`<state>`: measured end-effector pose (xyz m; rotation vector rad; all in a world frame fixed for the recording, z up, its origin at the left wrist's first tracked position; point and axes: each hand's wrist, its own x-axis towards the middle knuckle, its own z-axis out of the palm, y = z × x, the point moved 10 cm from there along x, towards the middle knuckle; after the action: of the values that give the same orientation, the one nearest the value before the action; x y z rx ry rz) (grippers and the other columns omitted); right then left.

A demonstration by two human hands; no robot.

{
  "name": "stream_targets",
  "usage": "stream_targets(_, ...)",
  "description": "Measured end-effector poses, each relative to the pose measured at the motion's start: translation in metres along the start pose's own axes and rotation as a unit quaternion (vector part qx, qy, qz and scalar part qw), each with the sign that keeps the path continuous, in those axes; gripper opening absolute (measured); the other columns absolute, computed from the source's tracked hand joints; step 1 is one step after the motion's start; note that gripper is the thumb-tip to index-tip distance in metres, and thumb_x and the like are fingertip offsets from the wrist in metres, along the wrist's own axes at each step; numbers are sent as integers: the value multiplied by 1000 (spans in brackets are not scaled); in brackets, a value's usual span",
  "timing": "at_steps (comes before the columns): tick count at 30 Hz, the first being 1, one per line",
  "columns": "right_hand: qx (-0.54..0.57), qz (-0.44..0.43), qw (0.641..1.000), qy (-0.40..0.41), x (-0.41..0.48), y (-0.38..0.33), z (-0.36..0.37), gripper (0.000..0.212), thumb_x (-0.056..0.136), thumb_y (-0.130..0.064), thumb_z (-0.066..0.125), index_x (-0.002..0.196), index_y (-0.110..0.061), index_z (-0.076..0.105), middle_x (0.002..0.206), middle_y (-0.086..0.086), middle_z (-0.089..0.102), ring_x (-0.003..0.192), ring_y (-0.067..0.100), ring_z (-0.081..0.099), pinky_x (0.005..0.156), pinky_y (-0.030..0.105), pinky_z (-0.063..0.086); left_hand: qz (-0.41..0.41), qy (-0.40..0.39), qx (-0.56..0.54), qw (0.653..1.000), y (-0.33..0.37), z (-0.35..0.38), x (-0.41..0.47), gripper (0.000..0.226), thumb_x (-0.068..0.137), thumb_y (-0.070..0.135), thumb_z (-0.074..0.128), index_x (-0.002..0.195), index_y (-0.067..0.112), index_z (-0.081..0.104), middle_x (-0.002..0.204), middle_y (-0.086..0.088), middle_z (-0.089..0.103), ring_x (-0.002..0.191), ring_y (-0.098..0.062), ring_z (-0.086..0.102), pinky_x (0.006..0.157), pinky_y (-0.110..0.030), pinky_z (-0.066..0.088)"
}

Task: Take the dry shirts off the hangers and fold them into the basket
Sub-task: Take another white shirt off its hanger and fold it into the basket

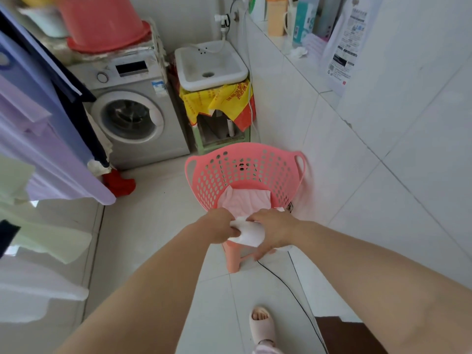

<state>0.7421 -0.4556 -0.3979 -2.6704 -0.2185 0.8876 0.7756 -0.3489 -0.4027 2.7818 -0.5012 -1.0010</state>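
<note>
A folded white shirt (249, 235), pinched between the left hand (221, 227) and right hand (274, 231), hovers at the near rim of the pink laundry basket (245, 169) (a pale pink garment (246, 201) already inside), so lowering it flat seems next.

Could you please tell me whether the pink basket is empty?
Not empty: a folded pale pink garment lies inside the pink perforated plastic basket.

No legible text on labels or packaging.
</note>
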Motion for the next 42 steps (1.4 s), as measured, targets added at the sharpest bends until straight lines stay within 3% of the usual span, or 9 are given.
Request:
stream_targets(4,-36,1,987,158,-1,-6,-35,38,88,-18,52,126,-22,50,122,0,59,115,26,54,87,34,38,14,68,-105,992,10,-30,-11,23,92,31,56,83,10,58,72,-1,50,76,-21,49,56,-26,35)
stream_targets(9,-13,46,908,415,-35,-7,-103,52,86,-29,62,133,-18,44,132,5,45,124,26,43,98,39,36,-55,174,-374,909,-8,-76,-22,40,88,39,61,110,5,63,104,-13,67,97,-32,63,91,-45,51)
stream_targets(15,125,-71,955,261,-28,-62,-117,91,80,-41,66,150,-21,12,150,7,28,133,27,37,105,44,39,-83,273,-520,805,-11,-137,-55,16,89,26,60,88,9,59,93,-17,69,84,-33,69,82,-46,58)
stream_targets(19,234,-71,895,374,-43,-73,-157,74,81,-32,69,142,-16,32,136,4,51,120,23,53,83,28,44,-3,247,-582,775,15,-163,-74,12,87,16,61,83,5,63,82,-15,70,83,-29,70,84,-39,56)
stream_targets(22,357,-50,853,377,-50,-63,-181,45,90,-10,46,133,-18,46,118,0,59,108,21,56,79,22,37,89,221,-524,818,40,-184,-97,15,88,26,66,92,13,69,94,-3,71,92,-15,66,83,-31,49)
stream_targets(26,396,-81,843,354,-63,-72,-200,47,76,-13,46,122,-17,53,103,1,62,99,23,60,78,30,47,56,452,-175,873,26,-244,-152,65,67,37,83,121,20,53,118,4,48,107,-14,42,86,-26,39)
stream_targets(29,393,-130,858,304,-72,-99,-201,35,82,-4,54,115,-15,51,95,1,57,92,19,55,77,30,43,35,399,-66,914,30,-248,-165,79,57,43,86,124,22,50,124,0,51,115,-21,46,95,-36,43)
stream_targets(33,387,-157,860,293,-91,-115,-195,43,80,-12,66,120,-15,49,107,0,58,98,18,57,77,28,44,50,359,-102,927,36,-244,-191,28,70,32,80,91,17,68,86,-5,69,82,-23,64,68,-33,51)
stream_targets(42,242,-84,935,247,-122,-106,-127,45,74,-15,79,115,-12,61,98,-2,58,98,24,60,79,28,44,68,403,-194,892,13,-249,-261,21,71,25,82,87,17,70,83,-2,69,79,-21,64,72,-35,53)
